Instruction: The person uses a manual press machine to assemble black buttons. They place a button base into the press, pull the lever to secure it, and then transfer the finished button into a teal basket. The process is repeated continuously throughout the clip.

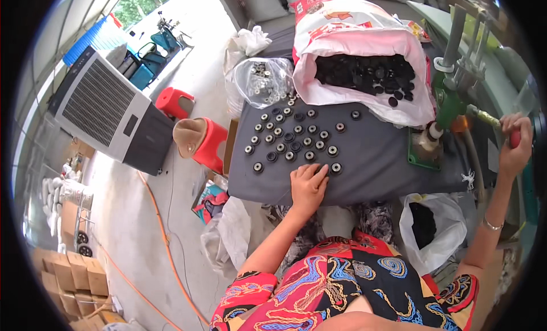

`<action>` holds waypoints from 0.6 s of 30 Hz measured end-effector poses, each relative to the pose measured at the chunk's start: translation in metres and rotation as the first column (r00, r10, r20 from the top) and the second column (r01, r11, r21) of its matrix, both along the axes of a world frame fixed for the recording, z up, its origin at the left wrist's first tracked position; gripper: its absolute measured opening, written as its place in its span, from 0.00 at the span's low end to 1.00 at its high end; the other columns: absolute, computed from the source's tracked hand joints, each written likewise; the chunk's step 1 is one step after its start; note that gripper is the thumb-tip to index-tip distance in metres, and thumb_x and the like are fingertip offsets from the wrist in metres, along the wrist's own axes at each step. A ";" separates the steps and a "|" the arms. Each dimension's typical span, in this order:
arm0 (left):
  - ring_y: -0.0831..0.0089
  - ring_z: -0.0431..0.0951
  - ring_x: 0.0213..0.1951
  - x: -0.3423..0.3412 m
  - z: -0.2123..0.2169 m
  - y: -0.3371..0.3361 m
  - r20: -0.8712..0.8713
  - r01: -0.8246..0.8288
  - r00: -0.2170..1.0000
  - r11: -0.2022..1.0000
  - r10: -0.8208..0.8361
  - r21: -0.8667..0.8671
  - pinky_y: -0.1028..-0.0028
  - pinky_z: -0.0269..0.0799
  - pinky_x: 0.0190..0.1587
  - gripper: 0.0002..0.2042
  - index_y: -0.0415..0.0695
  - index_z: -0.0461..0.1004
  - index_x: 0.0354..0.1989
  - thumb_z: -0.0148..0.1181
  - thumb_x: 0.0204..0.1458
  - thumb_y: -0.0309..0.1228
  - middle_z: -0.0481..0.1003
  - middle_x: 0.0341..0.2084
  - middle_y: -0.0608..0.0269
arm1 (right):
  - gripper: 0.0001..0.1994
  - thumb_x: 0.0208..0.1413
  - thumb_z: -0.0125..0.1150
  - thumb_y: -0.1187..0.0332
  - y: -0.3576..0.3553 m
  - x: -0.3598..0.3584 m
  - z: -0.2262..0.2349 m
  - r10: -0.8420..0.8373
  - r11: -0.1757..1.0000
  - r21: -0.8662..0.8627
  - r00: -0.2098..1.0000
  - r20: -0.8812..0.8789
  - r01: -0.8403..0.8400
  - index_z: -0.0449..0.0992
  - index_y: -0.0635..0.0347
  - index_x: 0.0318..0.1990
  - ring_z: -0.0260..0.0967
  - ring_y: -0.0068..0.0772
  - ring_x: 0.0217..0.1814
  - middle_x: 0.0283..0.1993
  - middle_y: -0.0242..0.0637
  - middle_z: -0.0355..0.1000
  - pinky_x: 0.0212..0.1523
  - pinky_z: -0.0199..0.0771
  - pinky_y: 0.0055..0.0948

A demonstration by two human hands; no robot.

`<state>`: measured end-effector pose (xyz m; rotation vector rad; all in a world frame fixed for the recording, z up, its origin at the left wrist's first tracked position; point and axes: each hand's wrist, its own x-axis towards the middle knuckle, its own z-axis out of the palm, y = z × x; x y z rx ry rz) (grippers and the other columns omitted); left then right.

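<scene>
My left hand (pixel 308 188) rests at the near edge of the grey cloth-covered table, fingers bent and closed; a dark bit shows at its fingertips, too hidden to name. Just beside it sits a small black wheel with a metal centre (pixel 336 168). Several more such wheels lie spread over the cloth, and a few look like plain black rings (pixel 272 156). At the far right, my right hand (pixel 515 143) is wrapped round the red knob (pixel 515 139) of a lever. That lever joins a green hand press (pixel 450 103) standing on the table's right side.
A large open sack (pixel 364 106) of black round parts lies at the back. Left of it stands a clear bag (pixel 253 94) of metal pieces. Below the table's right side hangs a white bag (pixel 450 217). Red stools (pixel 209 148) and an air cooler (pixel 102 109) stand left.
</scene>
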<state>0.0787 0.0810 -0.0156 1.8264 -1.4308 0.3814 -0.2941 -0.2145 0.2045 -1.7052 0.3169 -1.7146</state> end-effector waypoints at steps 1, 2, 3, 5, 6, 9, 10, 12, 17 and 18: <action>0.60 0.75 0.47 0.001 0.000 0.002 0.008 -0.018 1.000 1.000 0.018 -0.001 0.61 0.65 0.48 0.17 0.46 0.80 0.45 0.68 0.43 0.26 0.77 0.41 0.59 | 0.11 0.65 0.42 0.69 0.000 -0.001 0.000 0.040 0.998 0.052 0.999 0.037 -0.042 0.61 0.61 0.29 0.54 0.28 0.30 0.27 0.35 0.56 0.43 0.62 0.33; 0.61 0.75 0.46 0.000 0.001 0.004 0.015 -0.035 0.999 0.999 0.035 0.004 0.62 0.65 0.48 0.17 0.46 0.80 0.45 0.68 0.43 0.26 0.78 0.41 0.59 | 0.11 0.65 0.42 0.69 0.001 0.001 -0.001 0.045 0.998 0.042 0.999 0.025 -0.046 0.61 0.60 0.29 0.54 0.28 0.30 0.27 0.35 0.56 0.44 0.62 0.34; 0.61 0.75 0.46 -0.001 0.001 0.005 0.021 -0.051 0.998 0.999 0.051 0.009 0.62 0.65 0.48 0.17 0.45 0.81 0.45 0.68 0.43 0.26 0.78 0.41 0.60 | 0.11 0.65 0.42 0.70 0.003 0.004 0.000 0.050 0.998 0.033 0.999 0.013 -0.050 0.61 0.60 0.29 0.54 0.29 0.30 0.27 0.35 0.56 0.44 0.62 0.34; 0.61 0.75 0.46 -0.001 -0.002 0.005 0.027 -0.043 0.999 0.999 0.043 0.010 0.61 0.65 0.48 0.17 0.46 0.80 0.46 0.68 0.43 0.26 0.77 0.42 0.60 | 0.11 0.65 0.42 0.69 0.005 0.006 0.000 0.063 0.998 0.021 0.998 -0.002 -0.062 0.61 0.60 0.29 0.54 0.29 0.30 0.27 0.35 0.56 0.45 0.62 0.35; 0.61 0.75 0.47 0.000 -0.004 0.004 0.027 -0.037 0.999 0.999 0.036 0.012 0.61 0.64 0.48 0.18 0.47 0.80 0.46 0.68 0.43 0.26 0.77 0.42 0.60 | 0.11 0.65 0.42 0.69 0.005 0.004 0.001 0.071 0.997 0.018 0.997 -0.006 -0.071 0.61 0.60 0.29 0.54 0.29 0.31 0.27 0.35 0.56 0.45 0.62 0.34; 0.61 0.75 0.47 -0.005 -0.003 -0.001 0.032 0.002 0.999 1.000 -0.002 -0.001 0.61 0.64 0.47 0.19 0.47 0.79 0.46 0.68 0.42 0.26 0.77 0.41 0.60 | 0.11 0.65 0.42 0.68 0.008 -0.003 0.000 0.028 0.999 0.044 0.999 0.030 -0.029 0.61 0.60 0.28 0.53 0.29 0.30 0.27 0.34 0.55 0.45 0.62 0.34; 0.60 0.75 0.45 0.000 0.001 -0.006 0.049 0.014 0.999 1.000 -0.014 0.001 0.60 0.65 0.46 0.18 0.46 0.78 0.45 0.67 0.41 0.26 0.76 0.39 0.59 | 0.12 0.65 0.42 0.67 0.008 -0.004 0.000 -0.005 0.998 0.059 0.999 0.049 0.002 0.61 0.60 0.28 0.53 0.29 0.30 0.26 0.34 0.54 0.45 0.62 0.34; 0.57 0.77 0.42 -0.001 0.016 -0.004 0.050 0.016 0.999 0.998 -0.019 0.065 0.60 0.67 0.44 0.17 0.44 0.80 0.43 0.68 0.40 0.23 0.78 0.38 0.56 | 0.07 0.61 0.48 0.73 0.008 -0.003 0.007 0.155 0.988 0.012 0.988 0.018 -0.156 0.63 0.62 0.30 0.58 0.33 0.29 0.27 0.36 0.59 0.42 0.66 0.35; 0.56 0.77 0.41 0.003 0.001 0.000 -0.050 -0.003 0.999 0.999 0.001 -0.037 0.61 0.71 0.48 0.16 0.41 0.81 0.43 0.67 0.43 0.21 0.79 0.39 0.54 | 0.02 0.54 0.46 0.82 0.008 0.021 0.020 -0.417 0.835 -0.482 0.878 -0.236 0.267 0.65 0.67 0.32 0.67 0.38 0.30 0.28 0.43 0.65 0.43 0.73 0.39; 0.55 0.77 0.42 -0.003 0.008 -0.005 -0.072 -0.003 0.997 0.997 -0.002 -0.072 0.62 0.72 0.48 0.17 0.40 0.80 0.44 0.67 0.43 0.20 0.79 0.38 0.53 | 0.14 0.61 0.45 0.66 0.028 0.046 0.031 -0.133 0.991 0.022 0.990 0.047 0.132 0.65 0.60 0.23 0.62 0.30 0.17 0.17 0.37 0.63 0.27 0.69 0.29</action>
